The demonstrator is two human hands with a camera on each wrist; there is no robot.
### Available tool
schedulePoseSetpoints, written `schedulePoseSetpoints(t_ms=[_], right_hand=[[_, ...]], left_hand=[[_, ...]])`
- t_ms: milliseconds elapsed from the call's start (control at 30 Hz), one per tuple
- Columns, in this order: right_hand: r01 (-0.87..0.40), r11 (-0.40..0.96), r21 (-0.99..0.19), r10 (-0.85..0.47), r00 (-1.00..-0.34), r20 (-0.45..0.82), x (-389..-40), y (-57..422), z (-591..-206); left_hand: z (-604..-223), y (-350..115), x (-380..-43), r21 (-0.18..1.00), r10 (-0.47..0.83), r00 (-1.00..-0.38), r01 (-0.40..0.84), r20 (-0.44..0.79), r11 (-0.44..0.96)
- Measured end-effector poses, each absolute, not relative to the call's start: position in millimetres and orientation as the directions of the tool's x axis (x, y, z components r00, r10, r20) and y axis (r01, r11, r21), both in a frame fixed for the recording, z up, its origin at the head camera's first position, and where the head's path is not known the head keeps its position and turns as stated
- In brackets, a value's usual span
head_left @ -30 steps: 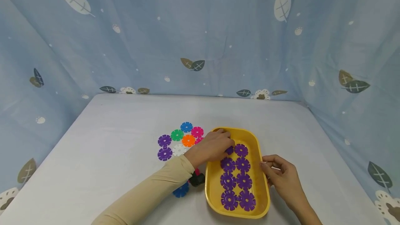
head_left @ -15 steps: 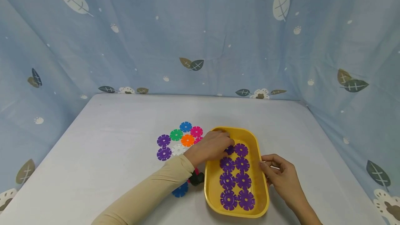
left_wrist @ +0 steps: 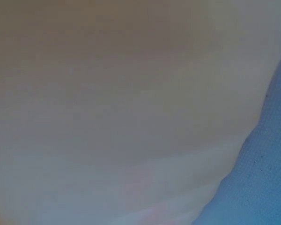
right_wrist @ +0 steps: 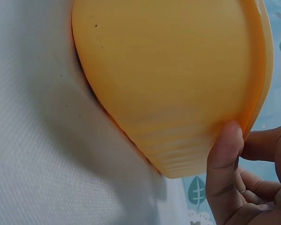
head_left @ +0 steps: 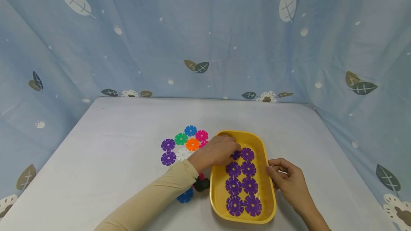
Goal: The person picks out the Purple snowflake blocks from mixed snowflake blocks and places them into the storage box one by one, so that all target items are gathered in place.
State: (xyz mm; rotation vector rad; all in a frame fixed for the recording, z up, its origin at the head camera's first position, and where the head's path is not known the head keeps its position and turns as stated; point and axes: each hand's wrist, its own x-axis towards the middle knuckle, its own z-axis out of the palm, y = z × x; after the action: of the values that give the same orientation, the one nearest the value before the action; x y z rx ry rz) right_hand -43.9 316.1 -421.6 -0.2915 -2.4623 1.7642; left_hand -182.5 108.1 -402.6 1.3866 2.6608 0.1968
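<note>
A yellow plastic tray (head_left: 218, 195) holds several purple snowflake discs (head_left: 250, 185) in two columns. My left hand (head_left: 221, 150) reaches over its left side. Its bent thumb and forefinger are at the edges of a partly hidden purple disc (head_left: 236, 155) near the far end; the other fingertips are hidden. With thumb and forefinger, my right hand (head_left: 290, 181) pinches the tray's right rim. In the right wrist view, the thumb (right_wrist: 227, 154) presses the outer wall of the tray (right_wrist: 164, 84), the forefinger at the rim. The left wrist view is a pale blur.
Left of the tray lie loose snowflake discs: purple (head_left: 168, 158), green (head_left: 181, 139), blue (head_left: 191, 130), orange (head_left: 193, 144), pink (head_left: 202, 135) and white (head_left: 183, 154). A black object (head_left: 202, 184) is under the left wrist, beside another blue disc (head_left: 185, 196). Patterned blue cloth (head_left: 154, 45) surrounds the white table (head_left: 112, 145).
The view shifts very slightly. Both hands, the tray and the discs otherwise stay in place.
</note>
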Motion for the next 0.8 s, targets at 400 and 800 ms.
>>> schedulePoseSetpoints(t_ms=[400,800], right_hand=[[0.13,0.325,-0.937,0.22,-0.974,-0.058,-44.3,316.3,-420.5],[0.143,0.328,-0.934,0.227,-0.971,-0.069,-45.8,315.7,-420.4]], left_hand=[[-390.1,95.3,-170.5,0.248,0.83,-0.558,0.805,0.004,0.54],[-369.2,80.6,-146.1,0.277,0.866,-0.491,0.848,0.093,0.451]])
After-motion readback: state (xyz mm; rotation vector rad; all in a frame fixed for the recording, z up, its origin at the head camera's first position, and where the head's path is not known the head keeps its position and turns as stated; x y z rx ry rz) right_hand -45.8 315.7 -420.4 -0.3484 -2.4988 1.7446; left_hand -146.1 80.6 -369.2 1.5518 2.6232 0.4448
